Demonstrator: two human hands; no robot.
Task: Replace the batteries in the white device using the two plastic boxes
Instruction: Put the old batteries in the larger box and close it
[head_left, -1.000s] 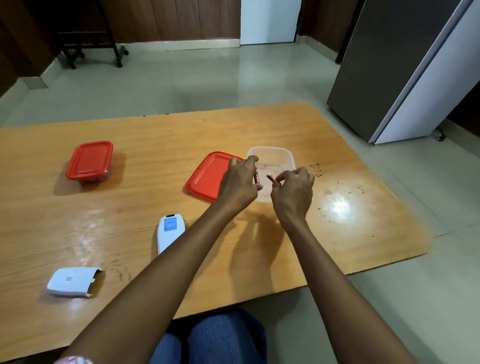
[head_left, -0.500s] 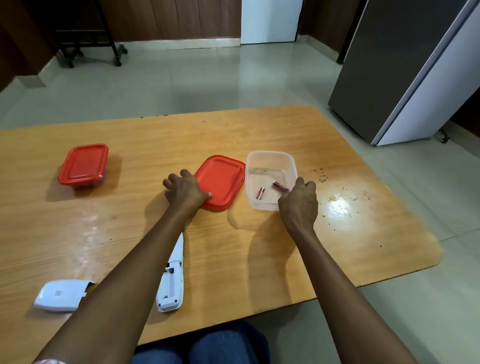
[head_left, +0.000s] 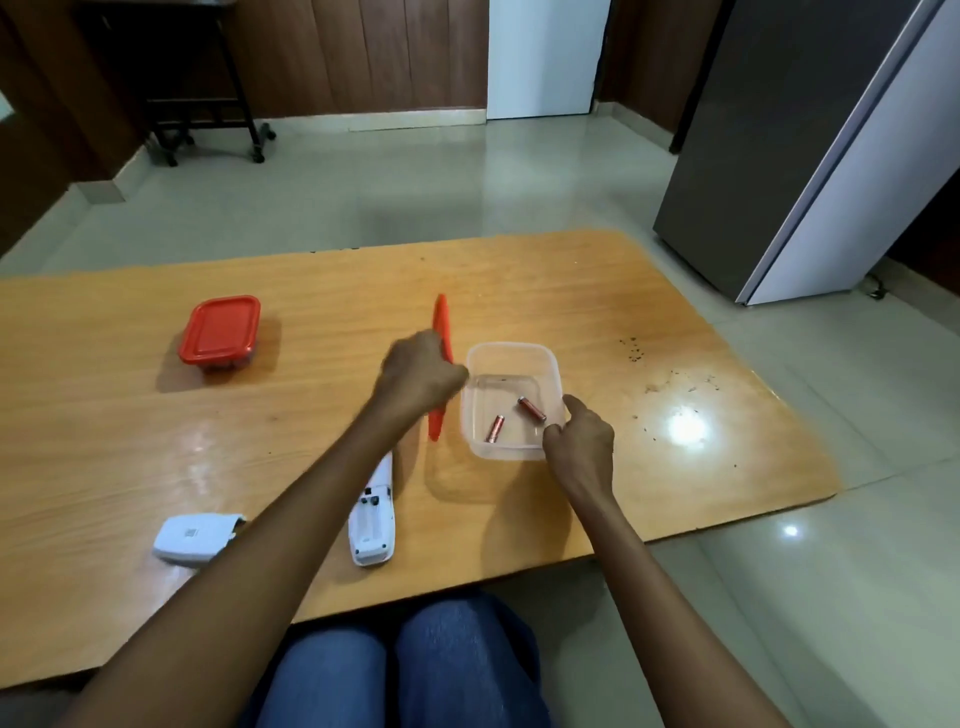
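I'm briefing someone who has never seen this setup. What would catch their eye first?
The red lid stands out, held on edge by the left hand just left of the open clear box at mid-table. Inside that box lie two batteries, while the right hand grips its near right corner. Nearer the person, the white device lies with its battery bay open, its cover off to the left.

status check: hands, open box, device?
Left hand grips red lid, tilted on edge. Right hand holds clear box; two batteries inside. White device open, empty; cover aside. Nothing blocking.
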